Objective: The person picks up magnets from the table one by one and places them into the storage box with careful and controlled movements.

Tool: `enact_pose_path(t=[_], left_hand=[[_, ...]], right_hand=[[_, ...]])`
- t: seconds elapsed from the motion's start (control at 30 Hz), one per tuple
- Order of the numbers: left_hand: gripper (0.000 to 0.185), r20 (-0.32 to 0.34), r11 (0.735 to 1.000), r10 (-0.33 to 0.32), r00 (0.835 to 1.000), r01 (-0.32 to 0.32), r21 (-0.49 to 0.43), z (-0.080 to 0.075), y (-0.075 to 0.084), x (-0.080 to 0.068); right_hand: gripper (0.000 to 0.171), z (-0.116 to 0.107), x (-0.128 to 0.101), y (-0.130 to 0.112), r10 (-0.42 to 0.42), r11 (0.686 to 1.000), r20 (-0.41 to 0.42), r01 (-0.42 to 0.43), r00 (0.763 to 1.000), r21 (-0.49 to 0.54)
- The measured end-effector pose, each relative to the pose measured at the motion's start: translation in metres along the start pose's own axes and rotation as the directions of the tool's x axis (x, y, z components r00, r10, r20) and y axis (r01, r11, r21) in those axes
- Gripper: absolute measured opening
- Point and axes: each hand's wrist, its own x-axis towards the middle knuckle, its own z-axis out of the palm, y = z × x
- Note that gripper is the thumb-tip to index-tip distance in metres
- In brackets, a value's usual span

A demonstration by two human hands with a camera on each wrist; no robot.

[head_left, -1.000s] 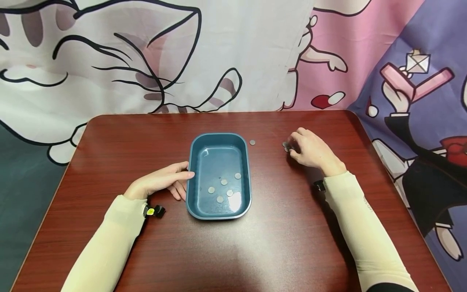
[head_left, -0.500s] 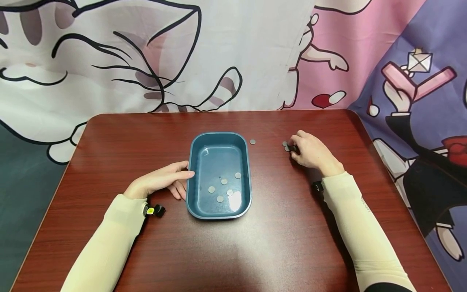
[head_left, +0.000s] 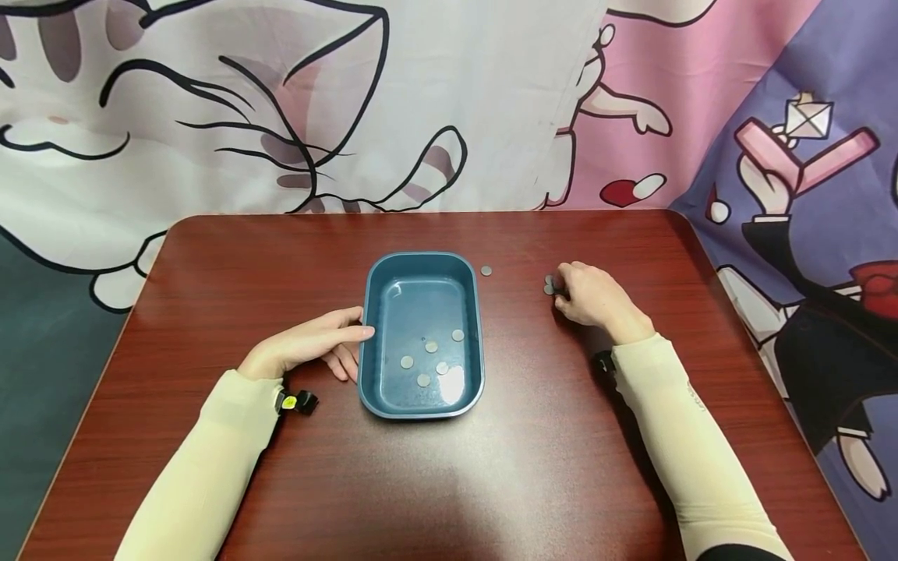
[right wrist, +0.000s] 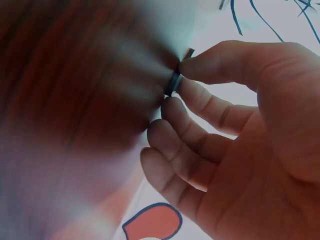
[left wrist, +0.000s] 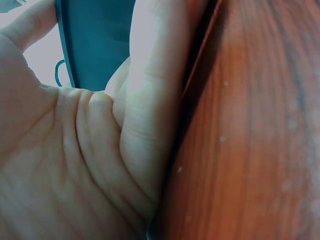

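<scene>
A blue rectangular tray (head_left: 424,396) stands mid-table with several silver coins (head_left: 431,347) spread over its floor. My left hand (head_left: 309,343) grips its left side, thumb (left wrist: 31,21) over the rim and fingers along the outer wall. To the tray's right, my right hand (head_left: 596,298) is low over a small group of coins (head_left: 549,290). In the right wrist view, thumb and index finger pinch a small dark coin (right wrist: 173,83) at the table surface, the other fingers bent beside it. One loose coin (head_left: 486,271) lies near the tray's upper right corner.
The reddish-brown wooden table (head_left: 421,491) ends at a cartoon-printed curtain (head_left: 491,109) along the back and right. A small black wrist device (head_left: 303,402) juts from the left cuff.
My right hand has moved slightly down and toward me, its fingers drawing in by the coin group, which has slid slightly with it. My left hand and the tray hold still.
</scene>
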Motion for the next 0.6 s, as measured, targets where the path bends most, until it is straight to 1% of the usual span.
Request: enact_pose_path(t=[0.27,0.37,0.5,0.6], left_hand=[[0.052,0.001,1.0,0.0,1.0,0.0,0.004,0.0,0.002,0.0],[0.053,0.001,1.0,0.001,1.0,-0.001,0.006,0.0,0.002,0.0],[0.053,0.001,1.0,0.003,1.0,-0.003,0.004,0.0,0.001,0.0],[0.053,0.004,1.0,0.006,1.0,-0.006,-0.001,0.0,0.0,0.0]], right_hand=[[0.018,0.003,-0.002,-0.011,0.022,1.0,0.063,-0.023,0.998,0.005],[0.019,0.004,-0.003,-0.016,0.016,1.0,0.079,-0.016,0.997,0.002],[0.016,0.006,-0.004,-0.023,-0.001,1.0,0.086,0.001,0.996,-0.006],[0.013,0.008,-0.006,-0.028,-0.014,1.0,0.073,0.015,0.997,-0.018]])
